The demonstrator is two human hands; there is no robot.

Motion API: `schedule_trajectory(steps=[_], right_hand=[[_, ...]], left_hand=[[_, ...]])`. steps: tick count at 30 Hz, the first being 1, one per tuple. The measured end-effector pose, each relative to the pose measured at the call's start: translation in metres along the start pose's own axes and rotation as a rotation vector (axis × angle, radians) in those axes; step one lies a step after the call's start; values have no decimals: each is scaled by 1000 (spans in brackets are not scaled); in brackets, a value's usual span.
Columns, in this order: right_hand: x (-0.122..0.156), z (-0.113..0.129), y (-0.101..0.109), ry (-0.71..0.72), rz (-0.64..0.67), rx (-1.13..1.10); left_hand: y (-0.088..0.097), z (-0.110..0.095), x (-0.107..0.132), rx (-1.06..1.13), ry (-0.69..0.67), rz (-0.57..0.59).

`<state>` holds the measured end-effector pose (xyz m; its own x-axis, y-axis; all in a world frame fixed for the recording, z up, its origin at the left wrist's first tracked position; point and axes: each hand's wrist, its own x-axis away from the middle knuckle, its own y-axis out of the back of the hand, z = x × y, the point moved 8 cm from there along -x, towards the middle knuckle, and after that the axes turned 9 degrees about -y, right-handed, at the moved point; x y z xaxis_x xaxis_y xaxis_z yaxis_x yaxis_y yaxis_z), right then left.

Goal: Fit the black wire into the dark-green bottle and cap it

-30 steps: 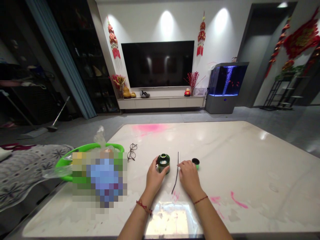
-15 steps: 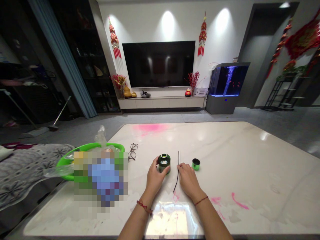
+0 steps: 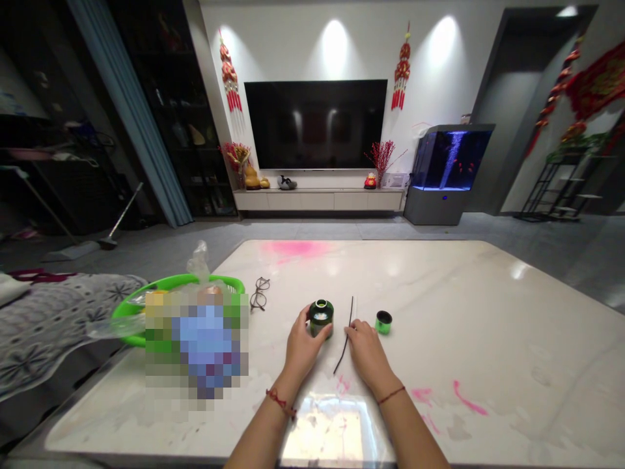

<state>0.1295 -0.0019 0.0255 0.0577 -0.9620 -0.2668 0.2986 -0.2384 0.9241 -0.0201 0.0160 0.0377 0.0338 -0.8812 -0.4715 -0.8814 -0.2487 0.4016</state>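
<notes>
My left hand (image 3: 303, 346) grips the side of a dark green jar (image 3: 321, 319) with a pale rim, which stands on the table. My right hand (image 3: 367, 357) rests on the white marble table (image 3: 463, 312), with its thumb and fingertips pinching a thin black wire (image 3: 344, 352) that lies between the jar and this hand. Its upper end looks paler. A small green cylinder with a black top (image 3: 383, 322) stands just beyond my right hand, untouched.
Left of my hands lie eyeglasses (image 3: 259, 294), then a bright green basket (image 3: 170, 282) with a plastic bag (image 3: 198, 260), partly pixelated. Pink stains mark the table (image 3: 469, 398). A patterned blanket (image 3: 58, 312) lies left of the table. Beyond it stand a low TV cabinet (image 3: 317, 200) and an aquarium (image 3: 452, 172).
The whole view has drifted slightly as my head turned. My right hand has shifted a little towards me, away from the small green cylinder. My left hand stays on the jar.
</notes>
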Motion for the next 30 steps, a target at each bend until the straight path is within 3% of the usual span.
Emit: schedule_trajectory(steps=[4, 8, 15, 19, 30], right_hand=[[0, 5, 0, -4, 10, 30], [2, 21, -9, -4, 16, 225], [3, 52, -19, 266, 159, 440], [4, 51, -11, 408, 177, 486], [7, 30, -3, 608, 86, 455]], left_hand=[[0, 0, 0, 7, -1, -15], [0, 0, 0, 23, -6, -18], [-1, 0, -1, 41, 6, -12], [-2, 1, -1, 43, 3, -12], [-2, 2, -1, 6, -8, -7]])
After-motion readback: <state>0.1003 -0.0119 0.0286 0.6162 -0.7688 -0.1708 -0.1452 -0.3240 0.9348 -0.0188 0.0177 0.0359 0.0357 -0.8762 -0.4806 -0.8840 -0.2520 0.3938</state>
